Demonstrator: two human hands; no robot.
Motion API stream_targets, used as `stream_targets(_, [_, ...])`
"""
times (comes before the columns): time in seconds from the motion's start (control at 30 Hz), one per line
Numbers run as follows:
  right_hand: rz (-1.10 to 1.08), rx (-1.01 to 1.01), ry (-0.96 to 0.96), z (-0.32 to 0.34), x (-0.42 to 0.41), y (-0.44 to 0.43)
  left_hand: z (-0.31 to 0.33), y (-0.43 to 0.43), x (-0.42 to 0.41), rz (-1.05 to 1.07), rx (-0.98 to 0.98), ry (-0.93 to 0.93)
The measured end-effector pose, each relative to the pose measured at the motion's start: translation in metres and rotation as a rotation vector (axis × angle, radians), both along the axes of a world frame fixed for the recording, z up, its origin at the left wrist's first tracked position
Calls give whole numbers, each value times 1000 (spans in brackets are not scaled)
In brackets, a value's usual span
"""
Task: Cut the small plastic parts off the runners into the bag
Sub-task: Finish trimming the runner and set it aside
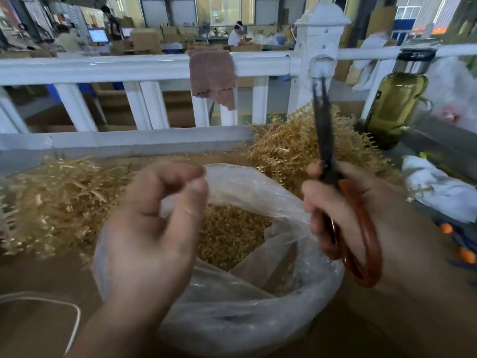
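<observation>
The step in hand, as I judge it, is fetching the next runner. The right hand (343, 210) is wrapped round the orange handles of the scissors (331, 177). The blades point up toward 12 o'clock, parted only a little, with nothing between them. The left hand (152, 228) hovers at 9 o'clock of the bag's mouth, fingers curled and thumb tip meeting a fingertip. Blur smears the fingertips, so I cannot tell whether it pinches the bag's film, a thin stem, or nothing.

The clear plastic bag (245, 301) sits mid-tabletop (38, 275) with its mouth open and a bed of gold small parts (227, 236) inside. A pile of gold runners (284, 148) with parts on them lies at 1 o'clock of the bag, behind the scissors. A strawlike heap (56, 202) at 9 o'clock looks like stripped stems.

To do it well, take one runner from the 1 o'clock pile and hold it right over the open mouth. Snip close to each part so it drops inside rather than onto the tabletop. The bag's rim sags inward at 12 o'clock, so it is worth spreading it first.

Folds in the film hide how deep the parts lie. The orange objects at 4 o'clock are cut off by the frame edge and I cannot name them. The right forearm is blurred
</observation>
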State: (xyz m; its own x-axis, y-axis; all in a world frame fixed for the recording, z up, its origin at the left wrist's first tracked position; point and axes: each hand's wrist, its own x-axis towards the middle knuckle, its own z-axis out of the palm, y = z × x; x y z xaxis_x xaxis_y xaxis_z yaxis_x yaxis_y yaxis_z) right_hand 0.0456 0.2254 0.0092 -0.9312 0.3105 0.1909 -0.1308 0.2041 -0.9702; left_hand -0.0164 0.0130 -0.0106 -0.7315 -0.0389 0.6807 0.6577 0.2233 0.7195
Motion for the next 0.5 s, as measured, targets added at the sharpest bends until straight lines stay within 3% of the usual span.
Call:
stream_targets(0.1, [-47, 533, -163, -1, 2, -6, 0, 11, 9, -68, -321, 34])
stream_targets(0.2, [-124, 977, -199, -7, 0, -14, -2, 9, 3, -87, -409, 34])
stream_targets(0.5, [-62, 1300, -303, -12, 3, -10, -7, 12, 2, -143, -497, 54])
